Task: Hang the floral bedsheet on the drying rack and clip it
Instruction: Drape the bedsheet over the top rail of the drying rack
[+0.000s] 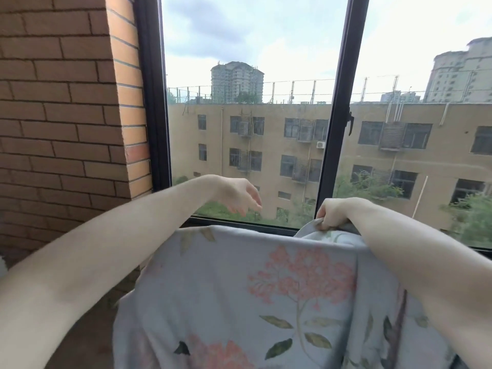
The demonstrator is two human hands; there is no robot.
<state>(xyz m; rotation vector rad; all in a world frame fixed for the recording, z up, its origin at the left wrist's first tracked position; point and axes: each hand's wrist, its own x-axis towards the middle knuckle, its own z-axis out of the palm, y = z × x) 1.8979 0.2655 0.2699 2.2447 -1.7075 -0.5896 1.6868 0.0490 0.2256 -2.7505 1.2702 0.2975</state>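
Note:
The floral bedsheet (253, 294), pale grey-blue with pink flowers and green leaves, hangs in front of me with its top fold straight across, as if draped over a bar hidden beneath it. My right hand (332, 213) grips a bunched part of the sheet's top edge at the right. My left hand (239, 195) hovers above the sheet's upper left corner, fingers loose and pointing down, holding nothing. No clip is visible.
A dark-framed window (338, 107) stands directly behind the sheet, with its handle (351, 123) on the middle post. A brick wall (66, 115) closes off the left side. Buildings and trees show outside.

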